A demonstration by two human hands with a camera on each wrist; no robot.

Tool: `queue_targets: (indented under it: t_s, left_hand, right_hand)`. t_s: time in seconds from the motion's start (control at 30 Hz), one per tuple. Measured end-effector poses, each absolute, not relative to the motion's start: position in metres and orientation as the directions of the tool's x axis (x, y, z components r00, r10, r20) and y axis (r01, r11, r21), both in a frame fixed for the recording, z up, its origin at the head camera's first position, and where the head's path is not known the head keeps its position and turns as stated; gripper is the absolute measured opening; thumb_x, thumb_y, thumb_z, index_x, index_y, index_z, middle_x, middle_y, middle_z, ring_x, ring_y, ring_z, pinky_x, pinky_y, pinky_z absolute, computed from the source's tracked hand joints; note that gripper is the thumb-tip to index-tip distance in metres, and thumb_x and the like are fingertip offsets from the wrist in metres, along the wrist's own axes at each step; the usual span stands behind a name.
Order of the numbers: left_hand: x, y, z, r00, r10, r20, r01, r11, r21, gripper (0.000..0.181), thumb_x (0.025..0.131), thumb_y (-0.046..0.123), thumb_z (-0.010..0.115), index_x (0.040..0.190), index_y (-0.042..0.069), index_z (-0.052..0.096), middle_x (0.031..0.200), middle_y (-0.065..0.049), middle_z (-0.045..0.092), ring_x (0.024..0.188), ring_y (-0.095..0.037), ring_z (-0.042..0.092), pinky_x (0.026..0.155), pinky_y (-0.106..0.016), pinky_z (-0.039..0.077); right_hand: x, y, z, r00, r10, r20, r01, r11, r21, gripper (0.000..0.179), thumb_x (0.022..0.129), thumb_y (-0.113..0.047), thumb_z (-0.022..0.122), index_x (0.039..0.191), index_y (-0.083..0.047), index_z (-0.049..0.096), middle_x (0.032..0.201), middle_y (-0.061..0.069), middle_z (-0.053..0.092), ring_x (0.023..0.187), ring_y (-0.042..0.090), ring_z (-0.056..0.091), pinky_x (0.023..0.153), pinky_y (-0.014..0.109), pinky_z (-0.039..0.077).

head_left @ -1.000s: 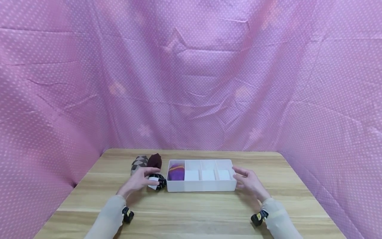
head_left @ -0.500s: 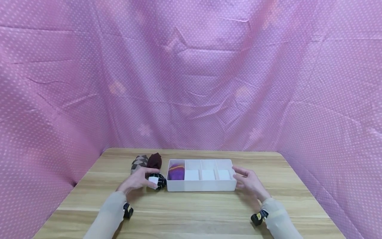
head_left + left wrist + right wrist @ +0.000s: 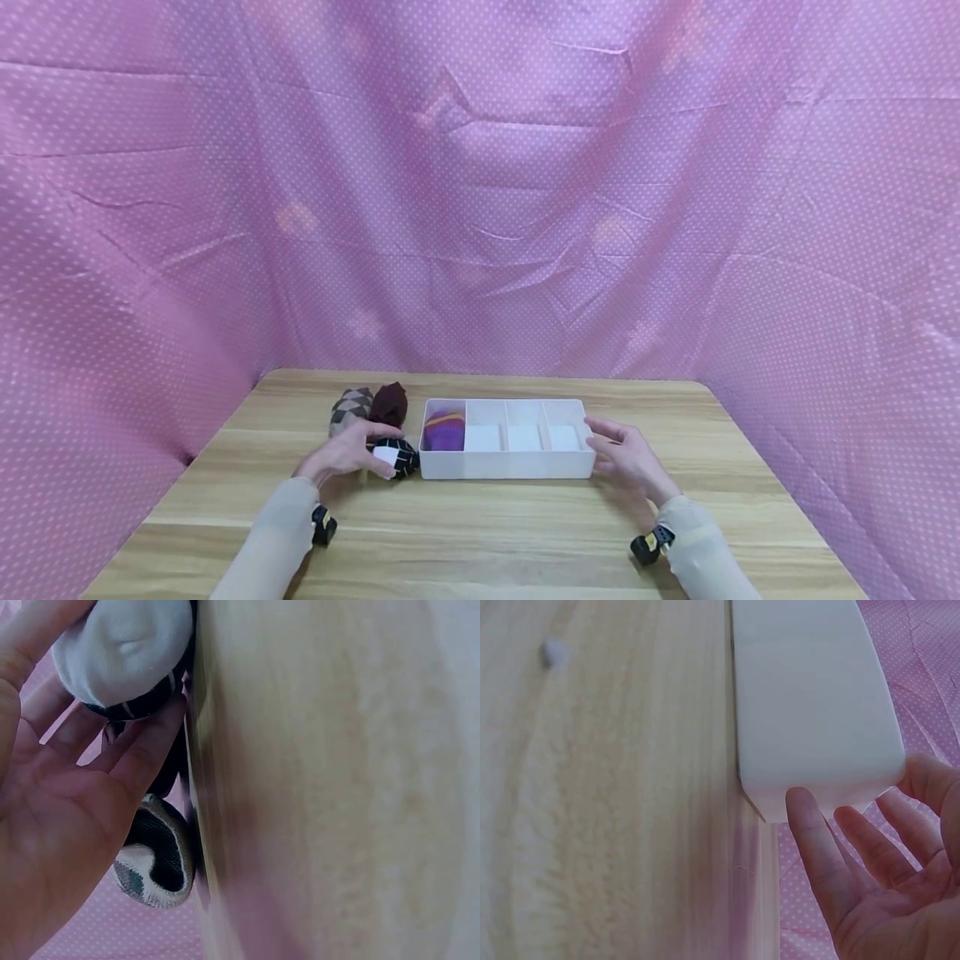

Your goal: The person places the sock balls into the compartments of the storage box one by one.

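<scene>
In the head view, a rolled black sock (image 3: 405,458) with white lines and a white patch lies against the left end of a white divided box (image 3: 506,467). My left hand (image 3: 347,451) holds the sock, thumb in front and fingers behind; the left wrist view shows its white part (image 3: 131,649) between them. A purple rolled sock (image 3: 444,433) with an orange stripe sits in the leftmost compartment. At the box's right end, the fingertips of my right hand (image 3: 630,457) touch the outer wall, fingers fairly straight, also seen on the box's end (image 3: 817,750) in the right wrist view.
Behind my left hand lie a maroon rolled sock (image 3: 388,405) and a grey-and-beige checkered one (image 3: 351,407). Everything rests on a wooden table (image 3: 480,542). A pink dotted cloth (image 3: 480,208) hangs around its back and sides.
My left thumb and fingers have come in slightly around the black sock. The right hand stays at the box's end. The box and other socks have not visibly moved.
</scene>
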State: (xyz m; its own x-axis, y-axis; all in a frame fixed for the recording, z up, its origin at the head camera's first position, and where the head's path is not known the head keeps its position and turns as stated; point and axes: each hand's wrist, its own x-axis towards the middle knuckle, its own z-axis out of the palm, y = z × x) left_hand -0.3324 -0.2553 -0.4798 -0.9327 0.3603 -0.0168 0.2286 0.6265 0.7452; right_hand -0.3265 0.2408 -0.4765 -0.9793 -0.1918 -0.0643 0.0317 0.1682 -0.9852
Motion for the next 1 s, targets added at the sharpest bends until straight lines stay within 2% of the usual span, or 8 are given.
queue_targets:
  t_s: [0.2,0.3,0.43,0.53,0.67,0.83,0.9,1.0]
  left_hand:
    - [-0.333,-0.256,-0.479,-0.940,0.340,-0.015,0.210,0.616,0.759,0.065,0.066,0.018,0.090,0.126,0.008,0.066,0.135,-0.015,0.059,0.133,-0.041,0.040,0.109,-0.067,0.027]
    - [-0.334,-0.258,-0.479,-0.940,0.342,-0.003,0.221,0.614,0.758,0.063,0.066,0.017,0.090,0.124,0.008,0.067,0.133,-0.016,0.060,0.130,-0.039,0.044,0.107,-0.064,0.031]
    - [-0.337,-0.261,-0.480,-0.941,0.337,0.011,0.223,0.597,0.771,0.062,0.066,0.015,0.090,0.123,0.008,0.067,0.129,-0.016,0.062,0.120,-0.032,0.051,0.101,-0.049,0.042]
    - [-0.338,-0.264,-0.479,-0.939,0.343,0.032,0.238,0.579,0.780,0.063,0.066,0.017,0.089,0.124,0.009,0.067,0.129,-0.015,0.062,0.118,-0.031,0.052,0.099,-0.047,0.044]
    - [-0.340,-0.267,-0.472,-0.935,0.349,0.057,0.257,0.562,0.786,0.063,0.066,0.022,0.089,0.125,0.011,0.067,0.131,-0.013,0.062,0.124,-0.034,0.050,0.105,-0.056,0.039]
    - [-0.343,-0.270,-0.465,-0.936,0.343,0.077,0.263,0.535,0.803,0.067,0.068,0.026,0.088,0.129,0.011,0.064,0.133,-0.012,0.061,0.129,-0.036,0.046,0.108,-0.058,0.035]
    - [-0.344,-0.272,-0.463,-0.937,0.338,0.089,0.268,0.530,0.804,0.068,0.069,0.026,0.088,0.130,0.011,0.063,0.131,-0.012,0.060,0.123,-0.034,0.049,0.104,-0.053,0.040]
    - [-0.346,-0.275,-0.459,-0.933,0.344,0.105,0.278,0.505,0.817,0.067,0.072,0.023,0.086,0.132,0.007,0.061,0.128,-0.016,0.058,0.109,-0.028,0.055,0.091,-0.039,0.050]
  right_hand:
    - [-0.327,0.240,-0.477,-0.979,-0.196,-0.062,0.029,0.166,-0.986,0.056,0.095,-0.017,0.063,0.146,-0.001,0.043,0.152,0.024,0.038,0.120,0.036,0.059,0.090,0.043,0.056]
    - [-0.327,0.239,-0.478,-0.978,-0.198,-0.063,0.030,0.167,-0.986,0.056,0.096,-0.016,0.062,0.146,-0.001,0.042,0.152,0.024,0.038,0.121,0.037,0.058,0.091,0.043,0.055]
    - [-0.328,0.238,-0.479,-0.979,-0.196,-0.059,0.025,0.175,-0.984,0.055,0.096,-0.016,0.062,0.146,-0.001,0.042,0.152,0.024,0.038,0.123,0.039,0.056,0.091,0.043,0.055]
    - [-0.327,0.236,-0.479,-0.981,-0.184,-0.057,0.023,0.183,-0.983,0.055,0.096,-0.017,0.062,0.145,-0.001,0.043,0.152,0.023,0.038,0.124,0.038,0.056,0.092,0.043,0.055]
    - [-0.328,0.235,-0.479,-0.983,-0.172,-0.060,0.027,0.188,-0.982,0.055,0.095,-0.017,0.063,0.145,-0.001,0.044,0.151,0.023,0.039,0.121,0.036,0.058,0.091,0.043,0.055]
    - [-0.331,0.235,-0.478,-0.985,-0.161,-0.060,0.030,0.183,-0.983,0.054,0.095,-0.016,0.063,0.145,-0.003,0.045,0.151,0.022,0.040,0.120,0.035,0.059,0.090,0.042,0.056]
    - [-0.332,0.234,-0.478,-0.985,-0.162,-0.057,0.027,0.186,-0.982,0.054,0.096,-0.016,0.062,0.145,-0.003,0.045,0.152,0.022,0.039,0.121,0.036,0.058,0.091,0.042,0.055]
    - [-0.332,0.233,-0.476,-0.985,-0.162,-0.057,0.025,0.193,-0.981,0.054,0.096,-0.017,0.062,0.145,-0.003,0.045,0.152,0.023,0.038,0.123,0.037,0.057,0.091,0.043,0.055]
